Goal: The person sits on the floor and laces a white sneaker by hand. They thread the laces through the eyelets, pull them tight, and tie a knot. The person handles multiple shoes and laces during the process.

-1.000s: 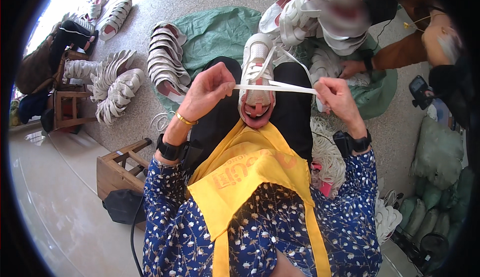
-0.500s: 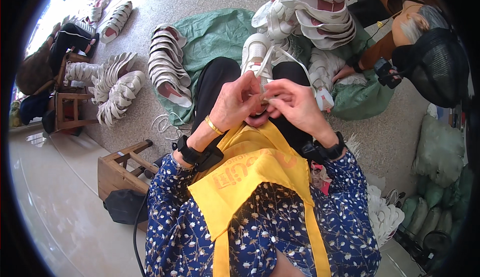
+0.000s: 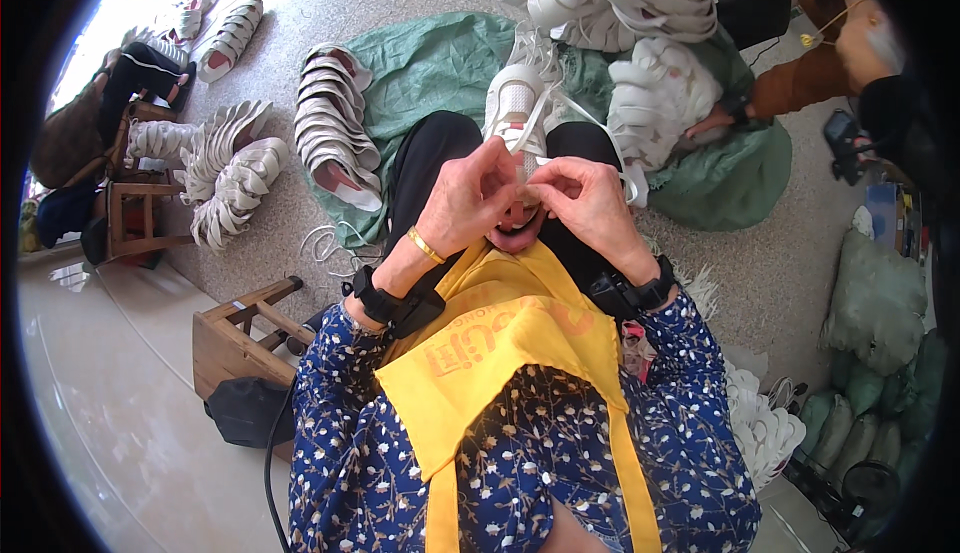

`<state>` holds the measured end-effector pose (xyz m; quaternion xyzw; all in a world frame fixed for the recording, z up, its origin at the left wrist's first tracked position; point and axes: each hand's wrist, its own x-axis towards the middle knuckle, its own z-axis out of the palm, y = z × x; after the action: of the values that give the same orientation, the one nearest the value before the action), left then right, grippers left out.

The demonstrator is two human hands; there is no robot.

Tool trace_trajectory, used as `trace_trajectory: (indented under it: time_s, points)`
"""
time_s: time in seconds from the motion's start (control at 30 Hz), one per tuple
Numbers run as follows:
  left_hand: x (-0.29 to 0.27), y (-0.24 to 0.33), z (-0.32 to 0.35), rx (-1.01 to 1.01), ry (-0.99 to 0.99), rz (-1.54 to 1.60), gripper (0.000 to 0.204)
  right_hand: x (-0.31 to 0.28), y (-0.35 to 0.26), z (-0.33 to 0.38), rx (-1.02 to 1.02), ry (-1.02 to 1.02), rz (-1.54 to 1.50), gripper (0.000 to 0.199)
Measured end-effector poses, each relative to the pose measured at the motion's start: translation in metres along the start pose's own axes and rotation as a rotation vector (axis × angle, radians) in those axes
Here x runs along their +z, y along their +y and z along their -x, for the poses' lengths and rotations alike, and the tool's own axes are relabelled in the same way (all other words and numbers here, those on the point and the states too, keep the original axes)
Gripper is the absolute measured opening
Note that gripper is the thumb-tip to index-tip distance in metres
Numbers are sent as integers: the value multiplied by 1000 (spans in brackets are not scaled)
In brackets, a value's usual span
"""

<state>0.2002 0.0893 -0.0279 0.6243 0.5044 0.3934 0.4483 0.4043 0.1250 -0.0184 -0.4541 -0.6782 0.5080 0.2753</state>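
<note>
A white lace-up shoe (image 3: 517, 96) rests between my knees with its toe pointing away from me. Its white shoelace (image 3: 580, 111) loops loosely out to the right side. Over the shoe's throat, my left hand (image 3: 467, 196) is closed in a pinch on the lace. My right hand (image 3: 590, 205) pinches thumb to forefinger right beside it, also at the lace. The fingertips of both hands nearly meet, and they partly cover the lace between them. Below them shows the pinkish inside of the shoe's opening (image 3: 515, 239).
A green sheet (image 3: 430, 58) lies under stacked white shoe uppers (image 3: 338, 123). More uppers (image 3: 663, 103) are piled at right, where another person's hand (image 3: 708, 125) reaches in. Wooden stools (image 3: 235, 343) stand at left, and loose laces (image 3: 335, 248) lie on the floor.
My right hand's fingers have drawn into a tighter pinch close to the left. The other person has moved farther right, and the pile of uppers there has shifted.
</note>
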Motion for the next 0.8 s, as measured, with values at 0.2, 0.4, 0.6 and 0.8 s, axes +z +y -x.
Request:
trace_trajectory:
  time_s: [0.2, 0.4, 0.6, 0.8]
  points:
    - [3, -9, -13, 226, 230, -331, 19, 7, 4, -9, -105, 196, 225, 10]
    - [8, -27, -22, 252, 239, -392, 14, 14, 8, -14, -199, 240, 381, 8]
    - [9, -31, -24, 251, 255, -342, 12, 18, 10, -15, -171, 261, 371, 9]
    - [9, -36, -24, 217, 279, -306, 12, 17, 12, -18, -130, 196, 278, 9]
